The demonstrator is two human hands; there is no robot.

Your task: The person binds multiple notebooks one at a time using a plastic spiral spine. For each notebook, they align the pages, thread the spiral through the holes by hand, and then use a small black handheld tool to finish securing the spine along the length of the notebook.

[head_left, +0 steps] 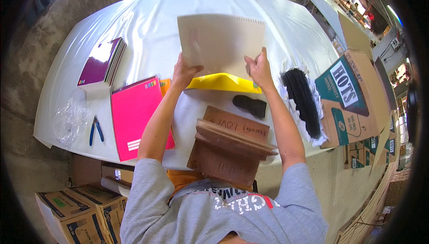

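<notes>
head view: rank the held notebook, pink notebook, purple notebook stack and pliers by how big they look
1. Held notebook, pink notebook: order unsure, left forearm partly covers pink
2. Purple notebook stack
3. Pliers

Spreads out as a glossy white-covered table (286, 25). Bears, from its middle: a black strip (300, 101) in white wrapping (318, 140) past three o'clock, dark flat object (249, 105) at four, brown boards (232, 148) at five, pink notebook (136, 119), blue-handled pliers (92, 134) and, farther out, crumpled clear plastic (70, 121) toward eight, purple notebooks (97, 63) stacked at nine.
</notes>
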